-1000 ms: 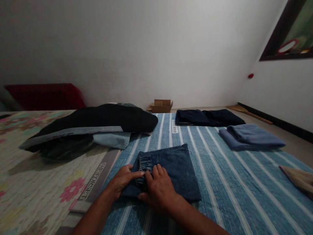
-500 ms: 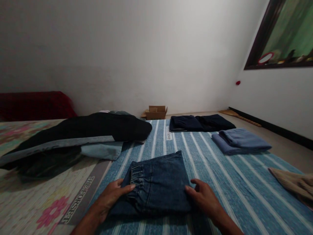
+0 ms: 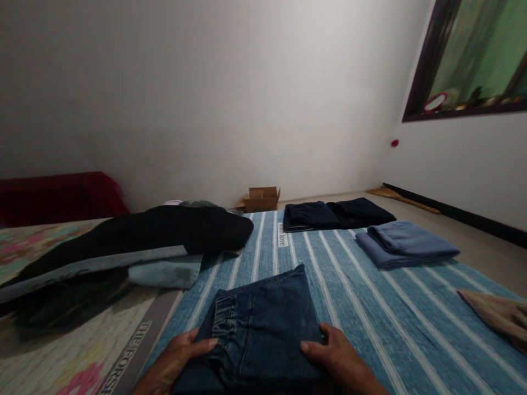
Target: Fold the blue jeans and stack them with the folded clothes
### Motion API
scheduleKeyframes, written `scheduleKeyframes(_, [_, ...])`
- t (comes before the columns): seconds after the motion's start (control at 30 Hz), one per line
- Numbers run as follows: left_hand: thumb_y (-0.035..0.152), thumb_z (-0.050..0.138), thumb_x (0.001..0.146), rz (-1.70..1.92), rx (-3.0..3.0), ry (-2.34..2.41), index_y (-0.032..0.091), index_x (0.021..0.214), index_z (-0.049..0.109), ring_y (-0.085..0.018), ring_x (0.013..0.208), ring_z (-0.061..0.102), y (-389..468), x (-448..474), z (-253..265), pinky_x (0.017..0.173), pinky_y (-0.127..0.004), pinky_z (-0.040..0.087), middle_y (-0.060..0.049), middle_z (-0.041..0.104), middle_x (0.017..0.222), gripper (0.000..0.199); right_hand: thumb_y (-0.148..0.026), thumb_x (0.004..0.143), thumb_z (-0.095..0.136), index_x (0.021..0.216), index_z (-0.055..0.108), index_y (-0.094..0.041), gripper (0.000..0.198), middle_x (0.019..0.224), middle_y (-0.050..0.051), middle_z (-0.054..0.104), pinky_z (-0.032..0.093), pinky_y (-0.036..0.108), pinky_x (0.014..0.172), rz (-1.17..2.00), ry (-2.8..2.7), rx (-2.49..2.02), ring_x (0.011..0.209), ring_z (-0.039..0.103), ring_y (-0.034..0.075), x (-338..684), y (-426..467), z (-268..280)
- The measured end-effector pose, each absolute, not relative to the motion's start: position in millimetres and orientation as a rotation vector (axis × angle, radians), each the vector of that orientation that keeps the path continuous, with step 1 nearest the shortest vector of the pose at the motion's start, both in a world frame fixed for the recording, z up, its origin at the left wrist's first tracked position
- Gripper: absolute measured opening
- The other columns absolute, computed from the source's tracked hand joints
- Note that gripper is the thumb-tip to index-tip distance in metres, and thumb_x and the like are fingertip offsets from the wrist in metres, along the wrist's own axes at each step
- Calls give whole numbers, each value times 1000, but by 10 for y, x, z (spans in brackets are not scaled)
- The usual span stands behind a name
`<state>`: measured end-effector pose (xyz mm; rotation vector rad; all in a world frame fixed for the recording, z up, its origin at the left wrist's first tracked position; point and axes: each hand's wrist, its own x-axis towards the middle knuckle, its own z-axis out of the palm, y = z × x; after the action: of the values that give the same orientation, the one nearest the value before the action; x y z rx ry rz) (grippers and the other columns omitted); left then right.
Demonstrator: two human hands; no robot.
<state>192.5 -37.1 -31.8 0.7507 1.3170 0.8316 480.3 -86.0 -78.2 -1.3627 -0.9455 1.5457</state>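
Note:
A folded pair of dark blue jeans [image 3: 272,323] with a gathered elastic waistband lies in front of me on the striped bed sheet [image 3: 329,285]. My left hand [image 3: 181,354] grips its left side, thumb on top at the waistband and the other fingers partly hidden behind the cloth. On the right edge, my right hand [image 3: 335,351] pinches the denim, thumb on top. The near edge of the jeans runs down to the bottom of the view.
Left lies a loose heap of black clothes [image 3: 164,227] with a light blue garment [image 3: 164,273] under it. Folded dark navy trousers [image 3: 337,213], a folded blue-grey garment [image 3: 407,244] and a tan garment [image 3: 494,315] are on the right. A cardboard box [image 3: 261,200] stands by the wall.
My right thumb now lies further onto the jeans, and the right hand grips the edge more closely. The whole scene sits slightly lower in view.

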Motion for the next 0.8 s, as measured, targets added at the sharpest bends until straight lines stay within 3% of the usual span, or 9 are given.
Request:
scheduleKeyframes(0.13, [30,83,44,841,738,1357,12,85,69,-36,85,68,-318,1912,-261,83,-42,53,-15,73,83,46,-37,53,70,93,60,-14,47,86,10,69,49,35,77,1595,-877,-1253,87,64,28,4767,-859,-819])
scheduleKeyframes(0.23, [29,84,42,855,762,1371,13,86,69,-36,88,67,-273,1994,-133,84,-41,53,-14,73,87,49,-33,51,71,95,60,-14,49,93,10,68,49,33,76,1544,-843,-1264,90,63,27,4838,-795,-742])
scheduleKeyframes(0.33, [31,84,45,864,791,1321,15,91,68,-36,89,67,-160,2180,25,84,-45,53,-12,73,89,52,-34,54,70,102,57,-14,54,96,9,66,49,28,58,1504,-812,-1239,78,64,23,5014,-634,-576])
scheduleKeyframes(0.43, [30,84,46,859,886,1283,16,94,65,-34,85,68,107,2444,157,81,-44,54,-10,73,88,53,-34,61,67,99,56,-14,45,77,5,64,38,22,37,1486,-925,-1267,55,59,16,5296,-355,-364])
scheduleKeyframes(0.57, [24,83,45,876,1009,1214,13,95,65,-29,72,69,712,2901,260,71,-41,56,-10,73,84,55,-29,62,67,91,57,-15,34,71,3,62,39,22,36,1327,-1002,-1348,51,57,14,5775,182,-79])
scheduleKeyframes(0.8, [13,80,41,1065,1144,1174,11,75,63,-24,58,66,2034,3808,374,61,-37,55,-8,70,66,38,-19,66,67,92,60,-15,27,79,5,65,46,23,43,1105,-956,-1452,59,60,15,6544,1275,238])
